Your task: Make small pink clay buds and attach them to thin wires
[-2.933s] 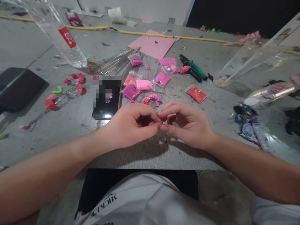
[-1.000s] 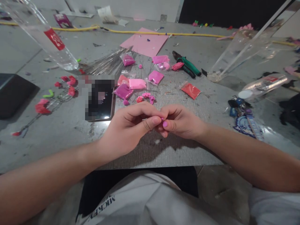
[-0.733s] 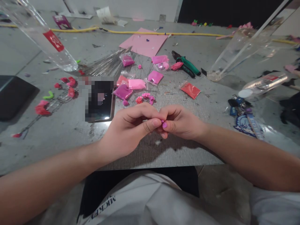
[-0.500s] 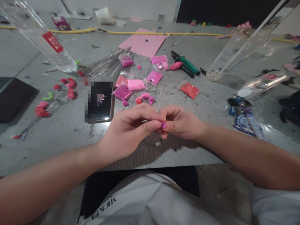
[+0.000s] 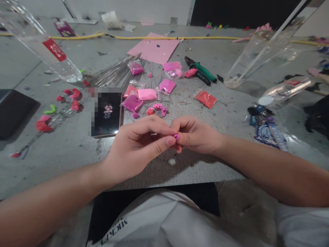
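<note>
A small piece of purple clay [image 5: 176, 136] is pinched between the fingertips of both hands, low over the front of the table. My left hand [image 5: 144, 145] holds it from the left between thumb and forefinger. From the right, the thumb and curled forefinger of my right hand [image 5: 196, 135] close on it too. Just beyond the fingers lies an arc of little pink, red and purple clay pieces [image 5: 158, 108]. Behind it are bags of clay: a purple one [image 5: 131, 103], a light pink one [image 5: 147, 94], a magenta one [image 5: 167, 86] and a red one [image 5: 206, 98].
A phone [image 5: 106, 115] lies left of the bags, near wire stems [image 5: 113, 73] and red clay flowers [image 5: 44, 124]. Green-handled pliers [image 5: 203, 72] rest behind. Plastic bottles stand left [image 5: 55, 51] and right [image 5: 244, 61]; another bottle [image 5: 285, 90] lies on its side.
Both hands keep their pinch on the purple clay, which has turned slightly between the fingertips. The whole view has shifted a little, and the phone's screen picture now shows more clearly.
</note>
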Demonstrator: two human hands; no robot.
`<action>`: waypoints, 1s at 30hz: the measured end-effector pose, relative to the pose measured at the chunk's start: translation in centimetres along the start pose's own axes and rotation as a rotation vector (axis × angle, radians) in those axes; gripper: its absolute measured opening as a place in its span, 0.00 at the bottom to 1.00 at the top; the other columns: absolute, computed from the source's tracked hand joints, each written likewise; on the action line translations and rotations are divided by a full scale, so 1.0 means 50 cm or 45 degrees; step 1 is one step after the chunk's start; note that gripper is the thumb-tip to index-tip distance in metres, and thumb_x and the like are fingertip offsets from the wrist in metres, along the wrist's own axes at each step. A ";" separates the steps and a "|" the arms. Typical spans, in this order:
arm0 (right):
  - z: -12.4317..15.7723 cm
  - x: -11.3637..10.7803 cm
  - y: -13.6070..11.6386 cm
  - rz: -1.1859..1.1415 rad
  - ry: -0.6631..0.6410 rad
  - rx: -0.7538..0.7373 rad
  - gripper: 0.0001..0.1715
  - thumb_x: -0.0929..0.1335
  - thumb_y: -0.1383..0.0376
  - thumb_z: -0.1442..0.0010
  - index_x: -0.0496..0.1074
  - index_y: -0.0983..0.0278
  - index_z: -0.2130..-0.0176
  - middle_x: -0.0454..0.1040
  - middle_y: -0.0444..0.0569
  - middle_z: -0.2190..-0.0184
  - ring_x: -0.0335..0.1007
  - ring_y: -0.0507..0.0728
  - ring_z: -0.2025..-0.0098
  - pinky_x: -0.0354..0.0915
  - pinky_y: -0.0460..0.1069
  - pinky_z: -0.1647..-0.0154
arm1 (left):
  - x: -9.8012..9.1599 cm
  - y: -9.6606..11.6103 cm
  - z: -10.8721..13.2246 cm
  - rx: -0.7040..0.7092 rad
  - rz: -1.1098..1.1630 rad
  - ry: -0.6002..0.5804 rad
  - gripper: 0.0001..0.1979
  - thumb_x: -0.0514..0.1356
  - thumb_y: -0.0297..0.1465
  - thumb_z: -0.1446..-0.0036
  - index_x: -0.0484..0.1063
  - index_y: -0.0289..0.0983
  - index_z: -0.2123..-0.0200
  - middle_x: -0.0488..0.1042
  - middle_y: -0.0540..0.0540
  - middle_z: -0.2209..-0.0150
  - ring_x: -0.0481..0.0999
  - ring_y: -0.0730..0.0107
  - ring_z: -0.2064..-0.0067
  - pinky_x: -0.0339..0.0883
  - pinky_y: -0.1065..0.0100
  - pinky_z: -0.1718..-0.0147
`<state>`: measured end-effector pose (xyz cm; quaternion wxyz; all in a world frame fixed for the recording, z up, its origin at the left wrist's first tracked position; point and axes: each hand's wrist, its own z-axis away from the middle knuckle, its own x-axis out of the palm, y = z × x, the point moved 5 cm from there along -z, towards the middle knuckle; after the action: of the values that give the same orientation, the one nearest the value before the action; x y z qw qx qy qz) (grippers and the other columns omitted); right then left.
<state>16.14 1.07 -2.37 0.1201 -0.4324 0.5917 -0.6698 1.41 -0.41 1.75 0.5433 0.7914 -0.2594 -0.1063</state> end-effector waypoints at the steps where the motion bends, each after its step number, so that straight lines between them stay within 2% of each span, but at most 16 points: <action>1: 0.000 0.001 -0.001 -0.009 -0.011 -0.007 0.16 0.79 0.56 0.35 0.77 0.64 0.66 0.78 0.40 0.75 0.69 0.48 0.74 0.63 0.43 0.71 | 0.000 0.000 0.000 -0.007 0.012 0.001 0.12 0.70 0.19 0.37 0.87 0.41 0.56 0.79 0.49 0.64 0.84 0.75 0.65 0.81 0.75 0.67; 8: 0.001 0.001 0.000 -0.029 -0.017 -0.017 0.15 0.78 0.57 0.33 0.77 0.64 0.65 0.78 0.41 0.74 0.70 0.48 0.73 0.63 0.43 0.71 | 0.001 -0.001 0.000 -0.058 0.089 -0.004 0.11 0.70 0.18 0.37 0.86 0.40 0.58 0.79 0.50 0.64 0.85 0.76 0.64 0.82 0.76 0.65; 17: 0.003 0.005 0.001 0.035 0.019 -0.027 0.18 0.78 0.53 0.34 0.75 0.64 0.65 0.77 0.41 0.74 0.69 0.48 0.73 0.63 0.44 0.71 | 0.005 -0.010 -0.004 -0.095 0.216 -0.006 0.11 0.70 0.17 0.38 0.86 0.39 0.60 0.79 0.51 0.65 0.86 0.75 0.64 0.83 0.76 0.64; 24: 0.006 0.013 -0.003 0.069 0.063 -0.026 0.19 0.77 0.53 0.33 0.74 0.64 0.65 0.75 0.40 0.75 0.69 0.48 0.73 0.62 0.43 0.71 | 0.001 -0.017 0.000 -0.137 0.272 0.009 0.12 0.71 0.17 0.40 0.86 0.41 0.60 0.78 0.51 0.64 0.86 0.73 0.63 0.86 0.72 0.62; 30: 0.005 0.015 -0.007 0.093 0.133 0.006 0.22 0.78 0.50 0.36 0.73 0.63 0.66 0.75 0.39 0.75 0.67 0.48 0.74 0.63 0.44 0.72 | -0.010 -0.013 0.000 -0.082 0.093 0.063 0.14 0.74 0.20 0.42 0.88 0.45 0.57 0.79 0.49 0.63 0.83 0.74 0.63 0.84 0.74 0.64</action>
<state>16.00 0.51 -1.77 0.1144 -0.3746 0.6108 -0.6881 1.16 0.04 1.07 0.5781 0.7660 -0.2710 -0.0752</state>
